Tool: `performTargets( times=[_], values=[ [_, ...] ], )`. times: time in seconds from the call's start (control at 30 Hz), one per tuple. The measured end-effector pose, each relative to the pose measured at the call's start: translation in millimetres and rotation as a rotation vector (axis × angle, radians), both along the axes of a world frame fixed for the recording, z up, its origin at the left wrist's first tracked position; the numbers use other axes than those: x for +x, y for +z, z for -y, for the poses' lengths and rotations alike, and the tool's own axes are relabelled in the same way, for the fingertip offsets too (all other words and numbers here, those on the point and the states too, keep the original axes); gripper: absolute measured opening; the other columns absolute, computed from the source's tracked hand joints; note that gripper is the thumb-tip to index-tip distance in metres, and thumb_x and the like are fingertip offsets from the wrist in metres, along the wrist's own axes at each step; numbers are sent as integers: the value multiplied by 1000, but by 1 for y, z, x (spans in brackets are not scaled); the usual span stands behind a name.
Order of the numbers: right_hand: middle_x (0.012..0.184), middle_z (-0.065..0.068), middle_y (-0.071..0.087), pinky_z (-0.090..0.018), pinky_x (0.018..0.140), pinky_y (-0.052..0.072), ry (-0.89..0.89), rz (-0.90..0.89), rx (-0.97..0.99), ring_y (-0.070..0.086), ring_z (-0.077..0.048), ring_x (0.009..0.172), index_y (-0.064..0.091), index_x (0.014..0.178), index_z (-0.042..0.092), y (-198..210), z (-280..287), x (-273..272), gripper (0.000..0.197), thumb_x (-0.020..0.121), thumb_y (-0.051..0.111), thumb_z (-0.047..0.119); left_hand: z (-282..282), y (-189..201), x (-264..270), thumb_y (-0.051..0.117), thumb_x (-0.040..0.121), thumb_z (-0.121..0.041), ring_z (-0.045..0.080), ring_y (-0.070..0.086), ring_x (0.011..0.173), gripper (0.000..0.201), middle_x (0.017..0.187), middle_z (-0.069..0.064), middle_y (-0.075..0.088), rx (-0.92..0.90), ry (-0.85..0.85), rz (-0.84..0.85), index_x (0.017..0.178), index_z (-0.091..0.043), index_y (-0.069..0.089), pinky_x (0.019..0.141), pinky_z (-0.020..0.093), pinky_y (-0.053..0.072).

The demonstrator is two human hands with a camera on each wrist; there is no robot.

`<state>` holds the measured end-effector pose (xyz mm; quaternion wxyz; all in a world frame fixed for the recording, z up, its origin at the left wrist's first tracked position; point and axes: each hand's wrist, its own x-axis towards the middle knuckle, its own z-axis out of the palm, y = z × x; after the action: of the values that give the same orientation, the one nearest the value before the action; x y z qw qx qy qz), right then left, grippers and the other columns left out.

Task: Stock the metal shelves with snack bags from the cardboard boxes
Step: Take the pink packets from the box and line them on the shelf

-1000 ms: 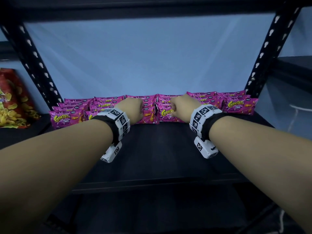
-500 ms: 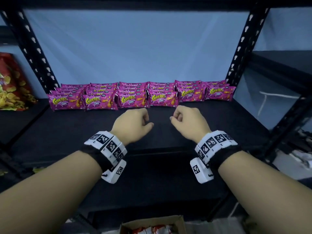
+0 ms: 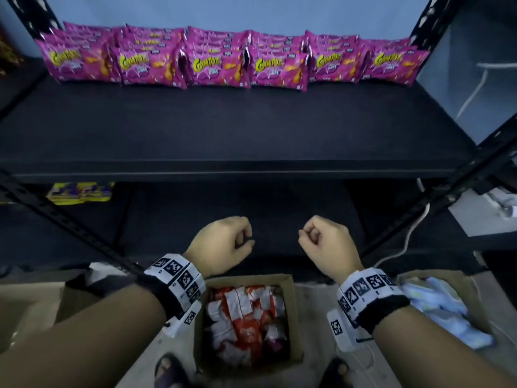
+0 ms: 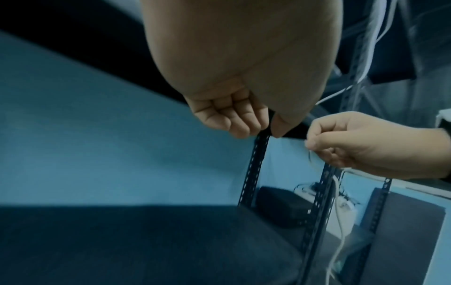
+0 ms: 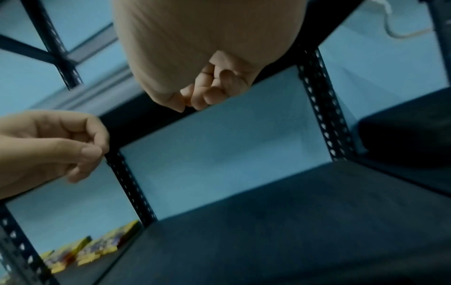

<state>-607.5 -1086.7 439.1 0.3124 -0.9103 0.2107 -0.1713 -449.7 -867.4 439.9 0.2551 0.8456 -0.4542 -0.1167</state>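
Observation:
Pink-purple snack bags stand in a row along the back of the black metal shelf. On the floor below stands an open cardboard box of red-and-white snack bags. My left hand and right hand hover side by side above the box, in front of the lower shelf. Both have their fingers curled in and hold nothing. The left wrist view shows the left hand with its fingers folded to the palm; the right wrist view shows the right hand the same.
Yellow bags lie on the lower shelf at the left. Another box with pale blue bags stands on the floor at the right, and a further box at the left. A white cable hangs by the right upright. My feet flank the box.
Both hands have drawn back from the row of purple bags and dropped below the shelf's front edge. My view has tilted down, so the boxes on the floor now show.

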Motion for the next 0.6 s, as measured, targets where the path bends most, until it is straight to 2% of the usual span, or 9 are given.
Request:
performTargets(
  times=[0.1, 0.13, 0.2, 0.27, 0.33, 0.4, 0.43, 0.5, 0.6],
  values=[
    [54, 6, 54, -35, 55, 51, -13, -202, 88, 54, -13, 55, 53, 68, 26, -54, -6, -19, 29, 90, 72, 25, -17, -57, -12, 69, 89, -36, 3, 57, 70, 14, 77, -15, 57, 90, 68, -141, 90, -35, 55, 66, 35, 55],
    [55, 8, 56, -32, 55, 50, -8, -271, 112, 55, -12, 56, 53, 68, 27, -73, -9, -25, 29, 90, 72, 26, -23, -76, -16, 70, 89, -34, 3, 57, 70, 14, 77, -15, 58, 117, 93, -179, 92, -34, 56, 66, 36, 55],
    [61, 16, 60, -22, 52, 40, 2, -382, 180, 55, -8, 57, 51, 68, 28, -104, -17, -37, 30, 89, 72, 26, -34, -112, -24, 69, 89, -32, 5, 58, 71, 17, 77, -13, 60, 168, 155, -247, 97, -32, 54, 66, 38, 54],
    [59, 24, 58, -24, 55, 36, -7, -498, 250, 51, -4, 55, 49, 66, 28, -136, -25, -48, 31, 90, 69, 27, -46, -151, -34, 69, 90, -32, 8, 59, 70, 25, 76, -11, 61, 226, 258, -330, 104, -30, 49, 63, 33, 49],
    [60, 19, 59, -27, 61, 37, -4, -619, 314, 53, -6, 62, 53, 70, 26, -171, -34, -56, 26, 91, 69, 28, -59, -192, -46, 71, 88, -35, 13, 61, 73, 34, 81, -11, 61, 265, 384, -419, 110, -28, 46, 65, 32, 46],
    [74, 12, 61, -28, 64, 40, -2, -733, 359, 56, -16, 73, 61, 88, 19, -210, -42, -65, 17, 91, 72, 30, -72, -233, -60, 74, 85, -35, 22, 62, 84, 42, 94, -4, 63, 305, 509, -474, 116, -23, 48, 75, 34, 47],
    [82, 7, 63, -28, 68, 43, -8, -804, 381, 58, -17, 78, 61, 99, 17, -231, -45, -69, 21, 90, 74, 32, -77, -254, -66, 75, 84, -34, 28, 62, 92, 45, 104, 2, 64, 322, 564, -502, 118, -19, 49, 78, 35, 47],
    [100, 1, 66, -31, 82, 53, -21, -932, 452, 64, -23, 93, 58, 115, 17, -277, -50, -79, 37, 87, 77, 33, -89, -299, -77, 74, 83, -35, 34, 61, 107, 53, 121, 11, 59, 394, 652, -565, 125, -16, 49, 83, 35, 45],
    [122, -9, 66, -39, 91, 55, -87, -1033, 561, 65, -31, 109, 54, 134, 16, -345, -59, -91, 65, 81, 85, 37, -104, -360, -94, 73, 80, -55, 41, 53, 122, 76, 133, 14, 51, 522, 807, -638, 139, -17, 44, 96, 44, 45]
  ],
)
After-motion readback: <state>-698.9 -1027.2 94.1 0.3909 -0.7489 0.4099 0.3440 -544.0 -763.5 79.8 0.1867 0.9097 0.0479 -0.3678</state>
